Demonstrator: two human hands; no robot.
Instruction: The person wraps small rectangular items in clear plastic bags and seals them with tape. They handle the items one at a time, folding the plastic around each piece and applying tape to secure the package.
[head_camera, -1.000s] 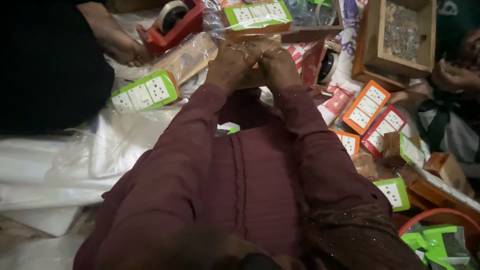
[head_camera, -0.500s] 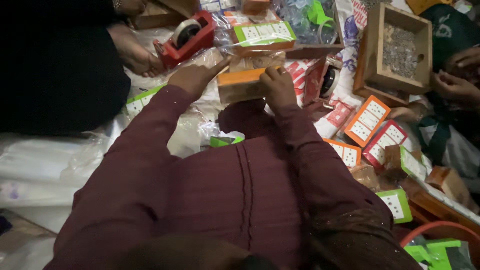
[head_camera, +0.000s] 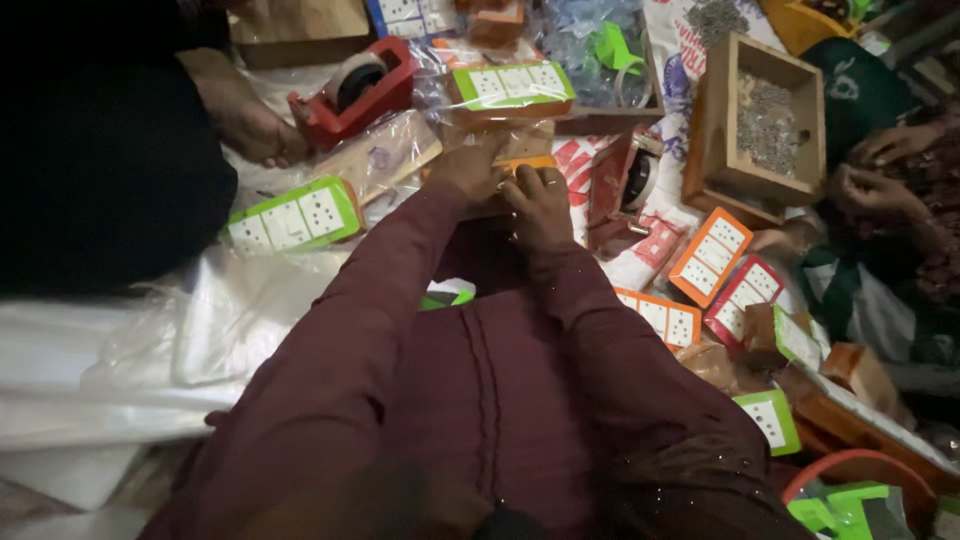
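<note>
Your left hand (head_camera: 470, 170) and right hand (head_camera: 540, 205), fingers clamped, hold an orange-edged wrapped box (head_camera: 520, 160); green-framed socket board (head_camera: 295, 215) left, red tape dispenser (head_camera: 350, 90) beyond, wooden box (head_camera: 720, 165) right.

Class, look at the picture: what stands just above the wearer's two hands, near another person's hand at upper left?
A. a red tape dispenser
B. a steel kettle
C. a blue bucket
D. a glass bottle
A: the red tape dispenser with its roll of tape sits there, beside that other person's hand.
</note>
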